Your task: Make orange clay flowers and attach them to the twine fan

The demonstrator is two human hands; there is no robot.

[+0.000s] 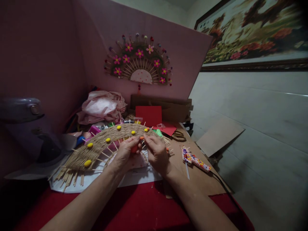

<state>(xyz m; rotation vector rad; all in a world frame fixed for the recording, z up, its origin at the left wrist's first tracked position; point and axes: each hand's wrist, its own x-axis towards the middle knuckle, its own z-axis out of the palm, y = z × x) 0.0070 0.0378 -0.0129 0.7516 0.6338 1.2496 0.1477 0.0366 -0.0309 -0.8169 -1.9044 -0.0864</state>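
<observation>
My left hand (pixel 128 150) and my right hand (pixel 155 151) meet over the middle of a fan-shaped craft piece. Between their fingertips they pinch a small orange piece (pixel 141 138), perhaps soft clay. More orange shows under the left fingers, partly hidden. Beneath lies the fan (pixel 96 150), a twine-covered arc on thin wooden sticks. Several yellow ovals (pixel 89 145) dot the twine, and small orange bits sit next to the one nearest my right hand. My hands hide part of the fan's pale inner half-circle (pixel 138 163).
A flower-patterned glue gun (pixel 196 161) with a cord lies on cardboard (pixel 199 184) at right. Scissors (pixel 179 136) and red sheets (pixel 148 115) are behind. Pink cloth (pixel 103 106) is heaped at back left. A finished-looking fan (pixel 139 53) hangs on the pink board. Red cloth (pixel 137 205) covers the front.
</observation>
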